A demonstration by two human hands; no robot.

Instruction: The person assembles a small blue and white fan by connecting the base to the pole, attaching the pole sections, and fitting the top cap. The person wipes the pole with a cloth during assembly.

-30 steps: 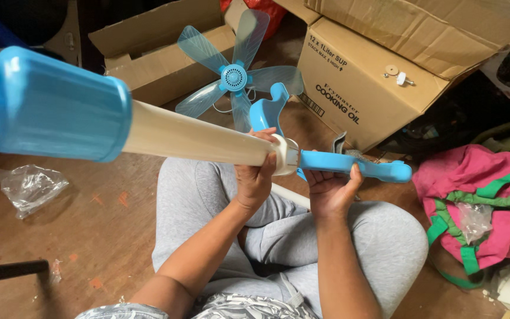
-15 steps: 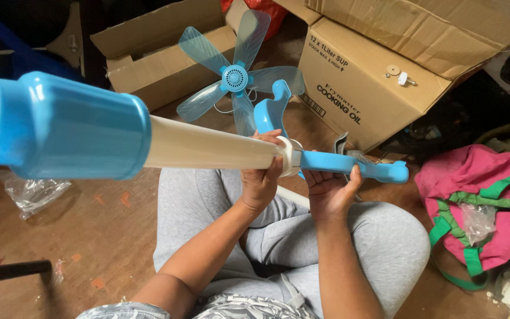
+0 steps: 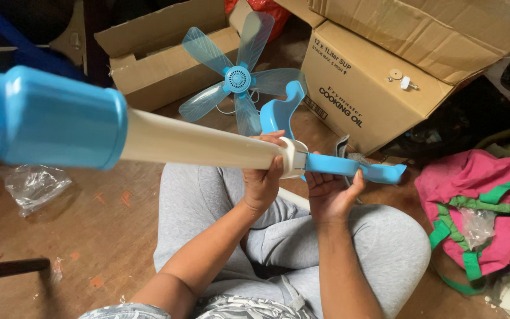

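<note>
My left hand [image 3: 264, 177] grips the cream pole [image 3: 196, 145] of a fan stand close to its white collar. The pole runs up to the left and ends in a big light-blue cap [image 3: 48, 118] near the camera. My right hand [image 3: 329, 192] holds a light-blue base leg [image 3: 355, 168] that sticks out of the collar to the right. Another blue leg [image 3: 281, 109] points away from me. A translucent blue fan blade unit [image 3: 237, 80] lies on the floor beyond the legs. I sit cross-legged in grey trousers.
Cardboard boxes [image 3: 373, 88] stand at the back and right, an open one [image 3: 160, 59] at the back left. A pink bag with green straps [image 3: 482, 212] lies at the right. A crumpled clear plastic bag [image 3: 30, 186] sits on the brown floor at the left.
The blue cap end of the pole has swung and turned side-on to the camera. Both hands keep their hold at the collar and leg.
</note>
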